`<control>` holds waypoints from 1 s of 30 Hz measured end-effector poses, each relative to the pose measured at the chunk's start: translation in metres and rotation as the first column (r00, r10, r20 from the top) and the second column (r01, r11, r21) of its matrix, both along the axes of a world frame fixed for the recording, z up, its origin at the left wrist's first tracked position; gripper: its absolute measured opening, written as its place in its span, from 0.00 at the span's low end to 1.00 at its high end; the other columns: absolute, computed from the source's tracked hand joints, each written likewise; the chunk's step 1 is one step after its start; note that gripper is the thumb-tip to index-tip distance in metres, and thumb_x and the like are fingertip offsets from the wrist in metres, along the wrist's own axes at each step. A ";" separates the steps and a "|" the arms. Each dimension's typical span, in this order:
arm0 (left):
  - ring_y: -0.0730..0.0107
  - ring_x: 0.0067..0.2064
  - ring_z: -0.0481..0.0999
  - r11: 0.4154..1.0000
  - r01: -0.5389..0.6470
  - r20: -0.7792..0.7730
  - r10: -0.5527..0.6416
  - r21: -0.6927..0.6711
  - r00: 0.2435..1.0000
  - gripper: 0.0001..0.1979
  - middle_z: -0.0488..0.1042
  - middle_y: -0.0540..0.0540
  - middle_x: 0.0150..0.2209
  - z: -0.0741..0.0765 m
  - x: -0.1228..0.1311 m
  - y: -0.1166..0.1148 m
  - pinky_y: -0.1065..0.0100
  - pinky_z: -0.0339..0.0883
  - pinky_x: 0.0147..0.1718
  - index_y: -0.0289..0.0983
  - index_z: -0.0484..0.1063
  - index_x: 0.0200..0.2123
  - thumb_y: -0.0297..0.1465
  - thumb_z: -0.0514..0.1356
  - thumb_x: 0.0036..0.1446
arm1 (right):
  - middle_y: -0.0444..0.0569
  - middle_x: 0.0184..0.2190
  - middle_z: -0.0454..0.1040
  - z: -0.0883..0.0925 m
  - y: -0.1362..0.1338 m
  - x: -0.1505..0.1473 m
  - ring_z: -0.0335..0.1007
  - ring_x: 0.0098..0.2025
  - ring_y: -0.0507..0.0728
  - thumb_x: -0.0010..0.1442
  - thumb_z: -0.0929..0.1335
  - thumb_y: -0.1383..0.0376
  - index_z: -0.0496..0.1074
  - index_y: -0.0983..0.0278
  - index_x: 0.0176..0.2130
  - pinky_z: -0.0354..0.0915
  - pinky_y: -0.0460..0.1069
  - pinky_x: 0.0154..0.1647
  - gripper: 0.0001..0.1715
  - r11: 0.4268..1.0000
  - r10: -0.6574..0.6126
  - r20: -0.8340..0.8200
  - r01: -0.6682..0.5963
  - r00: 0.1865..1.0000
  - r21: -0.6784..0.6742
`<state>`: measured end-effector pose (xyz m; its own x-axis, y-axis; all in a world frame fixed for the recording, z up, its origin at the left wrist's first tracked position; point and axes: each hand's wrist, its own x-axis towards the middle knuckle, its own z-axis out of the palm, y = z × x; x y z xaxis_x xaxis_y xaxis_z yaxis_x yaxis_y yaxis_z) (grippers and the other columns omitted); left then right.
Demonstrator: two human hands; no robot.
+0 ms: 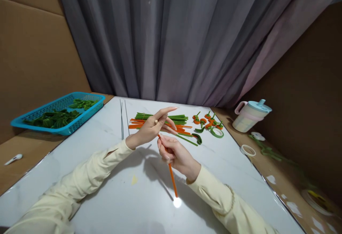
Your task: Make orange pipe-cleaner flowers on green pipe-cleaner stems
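My right hand [177,153] pinches an orange pipe cleaner [173,180] near its upper end. The rest of it hangs down toward me over the white tabletop. Just above and to the left, my left hand [153,125] has its fingers stretched to the right. A thin wooden stick [156,122] is tucked in that hand, and only its round end shows. Behind the hands lie green pipe cleaners [181,120] and loose orange pipe cleaners [136,122]. To their right are several small orange pieces with green stems [209,124], two curled green pieces [198,138] and a green tape roll [217,132].
A blue basket [68,130] with green leaf-like pieces stands at the left. Thin dark wires [126,116] lie on the white table [112,191]. At the right are a lidded cup [249,118] and a white ring [248,150]. A white earbud [14,159] lies far left.
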<state>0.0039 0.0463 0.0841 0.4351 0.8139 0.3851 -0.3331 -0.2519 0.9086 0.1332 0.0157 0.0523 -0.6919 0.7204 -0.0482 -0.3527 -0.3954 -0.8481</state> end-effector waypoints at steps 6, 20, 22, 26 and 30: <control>0.60 0.40 0.79 0.989 0.036 -0.027 -0.040 -0.147 0.999 0.19 0.77 0.40 0.38 0.008 -0.002 0.007 0.64 0.74 0.36 0.42 0.61 0.54 0.39 0.53 0.60 | 0.40 0.13 0.62 0.006 0.010 0.017 0.49 0.13 0.46 0.60 0.61 0.59 0.64 0.65 0.24 0.47 0.43 0.15 0.17 0.821 -0.260 0.386 -0.008 0.885 0.571; 0.78 0.32 0.78 0.764 0.107 0.436 0.242 -0.637 0.867 0.19 0.76 0.45 0.31 0.021 0.006 -0.005 0.79 0.73 0.35 0.35 0.58 0.55 0.20 0.41 0.63 | 0.40 0.15 0.61 -0.005 0.014 0.000 0.54 0.18 0.48 0.59 0.61 0.58 0.63 0.64 0.24 0.52 0.44 0.21 0.16 0.689 -0.496 0.259 0.194 0.829 0.698; 0.76 0.37 0.78 0.796 0.035 0.450 0.305 -0.604 0.839 0.18 0.76 0.44 0.35 0.023 0.007 -0.007 0.77 0.72 0.40 0.36 0.58 0.54 0.20 0.41 0.64 | 0.39 0.15 0.61 -0.007 0.006 -0.008 0.50 0.15 0.47 0.60 0.60 0.54 0.62 0.64 0.26 0.49 0.43 0.18 0.18 0.766 -0.424 0.239 0.205 0.874 0.609; 0.73 0.45 0.76 0.891 -0.081 0.449 0.302 -0.446 0.841 0.16 0.76 0.43 0.38 0.026 0.008 -0.012 0.69 0.68 0.49 0.39 0.57 0.54 0.25 0.41 0.66 | 0.38 0.17 0.63 -0.005 -0.016 -0.021 0.37 0.13 0.43 0.57 0.64 0.51 0.61 0.64 0.29 0.39 0.42 0.15 0.19 0.974 -0.165 -0.015 0.166 0.986 0.157; 0.69 0.47 0.75 0.961 -0.110 0.425 0.213 -0.256 0.880 0.15 0.76 0.44 0.40 0.027 0.012 -0.019 0.64 0.65 0.51 0.43 0.56 0.55 0.32 0.43 0.66 | 0.35 0.16 0.63 -0.002 -0.029 -0.025 0.33 0.13 0.43 0.55 0.69 0.58 0.61 0.63 0.32 0.36 0.41 0.14 0.14 0.992 -0.072 -0.204 0.048 0.976 -0.120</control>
<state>0.0157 0.0278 0.1108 0.1155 0.9433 0.3112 -0.6856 -0.1510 0.7121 0.1087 -0.0137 0.0501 -0.6509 0.7591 0.0085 -0.5425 -0.4573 -0.7047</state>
